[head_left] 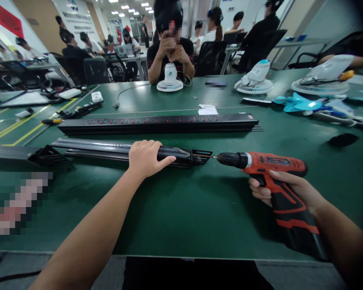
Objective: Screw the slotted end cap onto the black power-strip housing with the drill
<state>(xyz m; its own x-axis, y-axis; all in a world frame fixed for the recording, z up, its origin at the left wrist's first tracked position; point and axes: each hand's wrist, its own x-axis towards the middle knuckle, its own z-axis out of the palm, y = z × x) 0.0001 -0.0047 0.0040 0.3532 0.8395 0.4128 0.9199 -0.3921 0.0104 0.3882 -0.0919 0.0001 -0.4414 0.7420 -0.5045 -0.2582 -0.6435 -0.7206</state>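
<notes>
My right hand [278,189] grips a red and black cordless drill [272,161] by its handle, its bit pointing left. The bit's tip meets the right end of a long black metal profile [175,155] lying on the green table, though I cannot make out exactly where it touches. My left hand [145,159] is wrapped over the top of that profile near the same end, thumb along its near side. Behind it lies a long black bar [157,124] with a row of red dots on its face.
Across the table a person sits behind a white fan part [170,78]. More fan bodies [255,78] and blue fan blades [299,102] lie at the right. A yellow-handled screwdriver [52,121] and another dark profile [12,152] are on the left.
</notes>
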